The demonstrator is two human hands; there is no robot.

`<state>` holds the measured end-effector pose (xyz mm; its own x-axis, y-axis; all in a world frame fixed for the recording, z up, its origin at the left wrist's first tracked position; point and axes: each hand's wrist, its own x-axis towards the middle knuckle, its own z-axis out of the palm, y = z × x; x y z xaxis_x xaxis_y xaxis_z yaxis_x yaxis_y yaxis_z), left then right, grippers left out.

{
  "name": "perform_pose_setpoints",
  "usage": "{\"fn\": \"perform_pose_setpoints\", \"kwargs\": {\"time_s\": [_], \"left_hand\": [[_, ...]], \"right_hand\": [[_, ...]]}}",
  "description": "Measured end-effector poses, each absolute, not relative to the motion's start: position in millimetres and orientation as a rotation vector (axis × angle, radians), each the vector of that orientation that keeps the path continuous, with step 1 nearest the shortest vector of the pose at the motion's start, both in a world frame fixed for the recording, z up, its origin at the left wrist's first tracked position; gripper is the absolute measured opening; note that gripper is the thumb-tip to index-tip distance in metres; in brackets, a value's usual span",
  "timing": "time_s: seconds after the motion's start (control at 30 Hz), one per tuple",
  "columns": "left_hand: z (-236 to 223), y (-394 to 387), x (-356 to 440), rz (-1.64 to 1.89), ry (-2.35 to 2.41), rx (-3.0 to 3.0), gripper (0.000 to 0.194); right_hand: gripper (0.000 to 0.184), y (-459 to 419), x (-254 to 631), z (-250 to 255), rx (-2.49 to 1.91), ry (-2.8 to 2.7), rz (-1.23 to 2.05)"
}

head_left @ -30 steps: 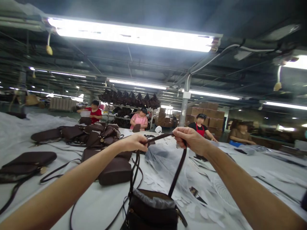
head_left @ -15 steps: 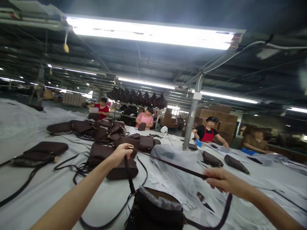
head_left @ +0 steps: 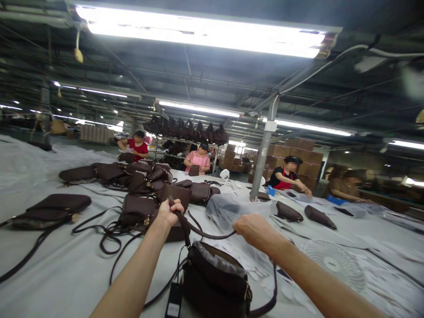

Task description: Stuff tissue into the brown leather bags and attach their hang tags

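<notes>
Your left hand (head_left: pixel 170 213) and right hand (head_left: pixel 254 230) curl fingers tightly around the strap (head_left: pixel 213 238); the bag (head_left: pixel 215 280) sits nearer you than the pile (head_left: pixel 134 182). It looks light, soft-sided (strap likely supple): grip the strap.

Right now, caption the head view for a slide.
Both hands grip the strap of an open brown shoulder bag, its black hang tag dangling, with more brown handbags heaped beyond.
</notes>
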<state>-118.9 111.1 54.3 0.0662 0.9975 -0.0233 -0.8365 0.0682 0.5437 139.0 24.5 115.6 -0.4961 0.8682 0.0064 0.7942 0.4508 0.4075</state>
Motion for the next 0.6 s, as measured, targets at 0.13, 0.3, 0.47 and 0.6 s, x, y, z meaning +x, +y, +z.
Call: {"fn": "perform_pose_setpoints", "kwargs": {"time_s": [0.13, 0.3, 0.47, 0.6], "left_hand": [[59, 105, -105, 1.379, 0.522, 0.617, 0.024], [72, 81, -67, 1.16, 0.557, 1.096, 0.032], [68, 76, -69, 0.879, 0.743, 1.636, 0.024], [55, 92, -91, 1.129, 0.909, 1.644, 0.016]], "right_hand": [[0.021, 37, 129, 120, 1.398, 2.625, 0.585], [0.02, 51, 94, 125, 1.391, 2.763, 0.594], [0.02, 61, 94, 122, 1.47, 2.811, 0.513], [0.014, 67, 134, 115, 1.475, 2.832, 0.412]]}}
